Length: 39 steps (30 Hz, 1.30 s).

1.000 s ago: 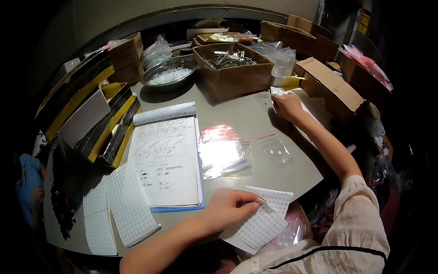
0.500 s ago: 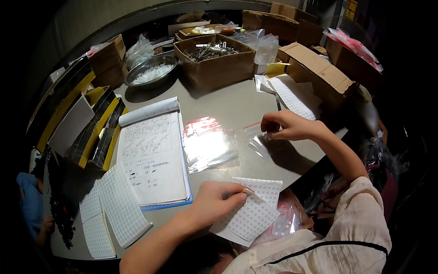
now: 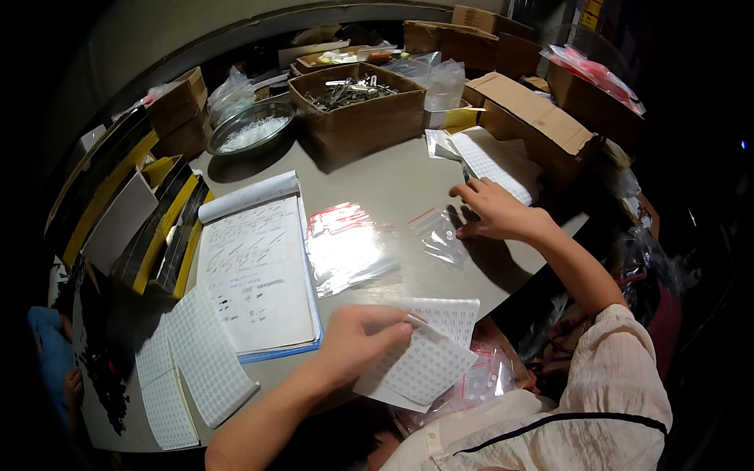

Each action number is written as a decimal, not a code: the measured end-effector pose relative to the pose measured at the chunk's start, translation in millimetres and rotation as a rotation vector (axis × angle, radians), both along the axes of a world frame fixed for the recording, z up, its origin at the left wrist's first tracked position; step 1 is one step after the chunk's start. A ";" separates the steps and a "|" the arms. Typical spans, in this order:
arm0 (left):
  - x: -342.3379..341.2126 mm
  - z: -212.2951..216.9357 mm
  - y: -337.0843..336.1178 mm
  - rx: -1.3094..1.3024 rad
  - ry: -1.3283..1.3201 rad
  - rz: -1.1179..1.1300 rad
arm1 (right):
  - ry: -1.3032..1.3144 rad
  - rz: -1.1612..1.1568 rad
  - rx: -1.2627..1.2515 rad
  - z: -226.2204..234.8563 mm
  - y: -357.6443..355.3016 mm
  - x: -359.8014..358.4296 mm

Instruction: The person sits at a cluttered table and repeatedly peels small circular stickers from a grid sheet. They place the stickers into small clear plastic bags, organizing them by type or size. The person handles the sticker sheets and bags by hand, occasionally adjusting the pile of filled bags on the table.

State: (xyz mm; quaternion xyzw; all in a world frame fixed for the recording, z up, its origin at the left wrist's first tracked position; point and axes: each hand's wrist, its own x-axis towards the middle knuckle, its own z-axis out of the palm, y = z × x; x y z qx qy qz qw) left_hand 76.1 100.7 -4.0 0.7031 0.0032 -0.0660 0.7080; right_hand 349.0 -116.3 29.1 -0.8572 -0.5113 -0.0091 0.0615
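My left hand (image 3: 363,339) pinches sheets of small round printed stickers (image 3: 428,365) between thumb and fingers, above the table's near edge. My right hand (image 3: 496,209) has its thumb and fingers apart, with the thumb beside a small clear zip bag (image 3: 441,245) lying on the table. A little round white sticker (image 3: 450,234) shows on that bag, close to my thumb. Left of it lies a pile of clear zip bags with red seal strips (image 3: 349,247), shining in the light. More bags with round stickers (image 3: 485,377) rest near my lap, partly covered by the sheets.
A clipboard with handwritten sheets (image 3: 251,275) lies left, beside more sticker sheets (image 3: 206,353). Behind stand a metal bowl of white pieces (image 3: 287,112), a carton of metal parts (image 3: 353,129) and a closed carton (image 3: 534,114). Black-and-yellow boxes (image 3: 153,228) line the left. Another person's hand (image 3: 72,385) shows there.
My right hand's fingers have opened from a pinch, and the small bag now shows a round sticker beside the thumb. My left hand still holds the sheets. The whole view has shifted slightly.
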 end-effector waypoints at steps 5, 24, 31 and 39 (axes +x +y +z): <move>3.6 14.3 24.1 -0.355 -0.075 0.204 | 0.335 0.164 -0.063 7.0 -3.5 5.5; 10.0 3.7 21.4 -0.145 -0.178 0.431 | 0.406 0.353 0.445 34.8 -34.1 -127.9; 8.2 5.5 13.4 -0.203 -0.178 0.405 | 0.337 0.242 0.450 0.5 15.1 -129.7; 9.6 4.0 15.0 -0.055 -0.148 0.362 | 0.558 0.195 0.582 3.4 26.2 -111.0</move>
